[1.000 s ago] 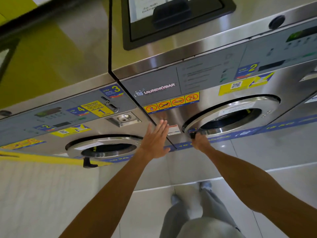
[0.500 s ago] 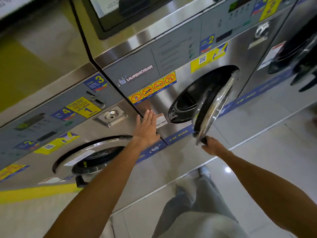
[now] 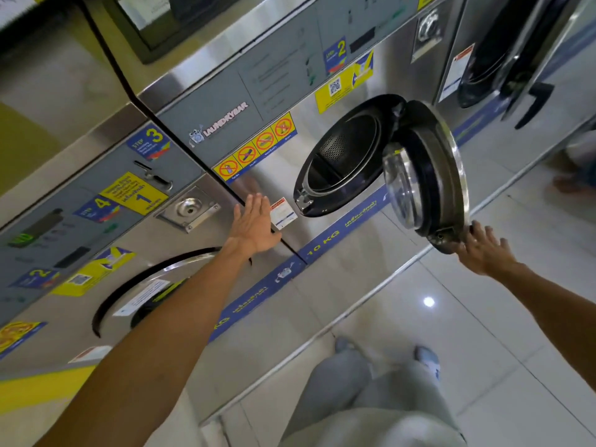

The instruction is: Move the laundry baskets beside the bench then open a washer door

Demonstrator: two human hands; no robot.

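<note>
The round washer door (image 3: 425, 175) of the middle steel washer (image 3: 325, 243) stands swung wide to the right, showing the dark drum opening (image 3: 342, 156). My right hand (image 3: 483, 250) is at the door's lower rim, fingers spread, fingertips touching the edge by the handle. My left hand (image 3: 254, 224) lies flat and open against the steel front left of the opening, beside a small white sticker. No laundry basket or bench is in view.
A second washer (image 3: 80, 240) on the left has its round door (image 3: 151, 291) closed. Another machine (image 3: 503, 59) on the right has a dark door hanging open. Glossy tiled floor (image 3: 483, 333) lies below, with my legs and shoes on it.
The washer door has gone from closed to swung wide open to the right. My right hand followed it and loosened from a grip on the handle to spread fingers at the rim. My left hand stayed flat on the panel.
</note>
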